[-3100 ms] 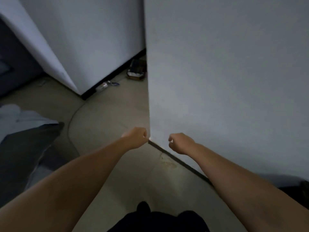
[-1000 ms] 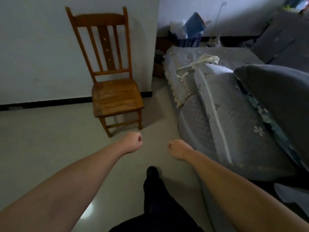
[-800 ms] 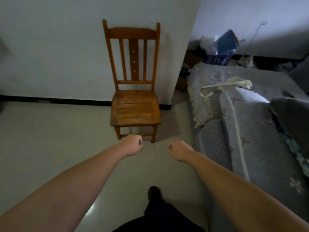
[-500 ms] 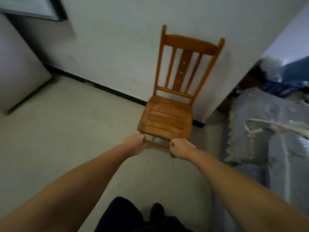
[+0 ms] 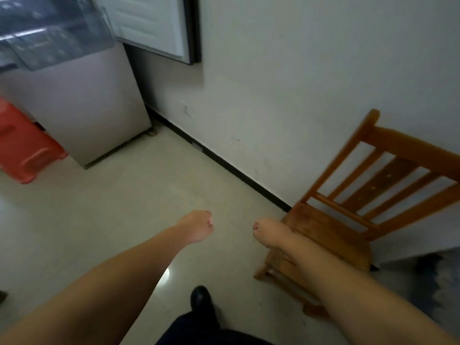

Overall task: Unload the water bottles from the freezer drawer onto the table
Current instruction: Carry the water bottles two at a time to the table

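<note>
Varnished wooden chair (image 5: pixel 361 220), glossy pale floor (image 5: pixel 124 207), matt white wall (image 5: pixel 298 83), red plastic stool (image 5: pixel 22 148).

Freezer drawer (image 5: pixel 52 33) pulled open, clear-fronted, upper left

The view swings leftward: the orange-brown slatted wooden chair (image 5: pixel 348 220) now sits at the right edge, tilted in frame, where it was centred half a second ago. A grey fridge cabinet (image 5: pixel 82 108) with its open white door (image 5: pixel 154 26) comes into view far left, beside a red plastic stool (image 5: pixel 22 148). The quilted bedding is almost gone.
</note>
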